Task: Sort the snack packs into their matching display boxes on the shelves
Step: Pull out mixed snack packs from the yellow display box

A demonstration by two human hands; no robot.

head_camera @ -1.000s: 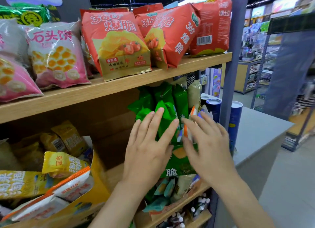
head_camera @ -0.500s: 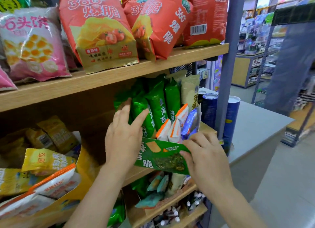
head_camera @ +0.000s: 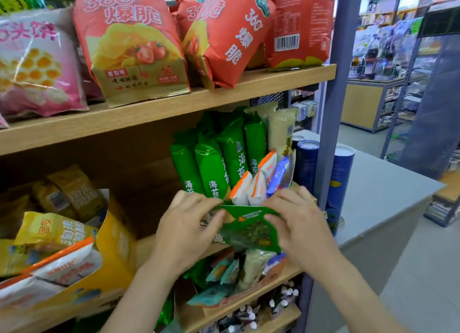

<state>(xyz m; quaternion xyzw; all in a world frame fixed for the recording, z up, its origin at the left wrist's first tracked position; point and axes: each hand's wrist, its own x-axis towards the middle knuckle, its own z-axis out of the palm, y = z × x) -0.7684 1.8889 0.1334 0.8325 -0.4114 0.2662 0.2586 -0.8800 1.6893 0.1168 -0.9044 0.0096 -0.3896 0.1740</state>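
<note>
I see both hands at the front of the green box [head_camera: 249, 230], which stands on the middle shelf [head_camera: 145, 245] at its right end. My left hand [head_camera: 184, 228] pinches the box's front flap at its upper left edge between thumb and fingers. My right hand [head_camera: 301, 223] grips the upper right edge of the same flap, fingers curled over it. The flap tilts toward me.

Inside the box, green packs [head_camera: 211, 168] stand upright in a row at the back. White and orange packs [head_camera: 249, 188] lean in front of them, just behind the flap, with a blue pack [head_camera: 278, 173] beside them on the right and a beige pack [head_camera: 281, 131] upright behind that.

A yellow box [head_camera: 117, 235] of yellow packs sits to the left on the same shelf. Red bags [head_camera: 134, 46] and a pink bag [head_camera: 37, 64] stand on the shelf above. Two blue tubes [head_camera: 341, 181] stand on the grey desk [head_camera: 388, 191] to the right.
</note>
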